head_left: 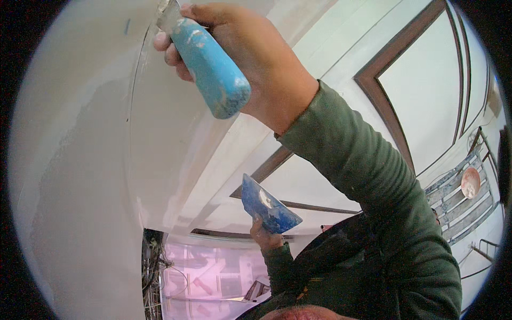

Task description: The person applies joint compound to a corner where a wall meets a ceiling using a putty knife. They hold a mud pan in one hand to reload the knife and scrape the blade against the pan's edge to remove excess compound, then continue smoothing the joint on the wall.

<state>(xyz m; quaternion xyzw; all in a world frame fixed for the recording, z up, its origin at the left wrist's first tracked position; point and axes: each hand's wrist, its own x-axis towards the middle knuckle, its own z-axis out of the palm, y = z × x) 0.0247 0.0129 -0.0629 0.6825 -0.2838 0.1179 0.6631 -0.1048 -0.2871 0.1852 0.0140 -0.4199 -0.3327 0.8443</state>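
Observation:
My right hand (261, 58), raised high in a green sleeve, is closed around a putty knife (213, 69). Its blue handle is worn and spotted with white compound. The blade end lies at the top edge of the head view, against or close to the pale plastered surface (80, 160); contact cannot be made out. Lower down, my left hand (265, 237) grips a blue, wedge-shaped plastic putty holder (272, 213) from below. A white dab of compound sits on it. Most of the left fingers are hidden behind the holder.
Dark brown moulding (392, 112) frames white panels on the right. A slatted platform (461, 213) there bears a round reddish bowl (470, 183). Below left, loose wires (154, 256) hang in an opening beside a pink-tinted area (213, 272). A thin crack-like seam runs down the plastered surface.

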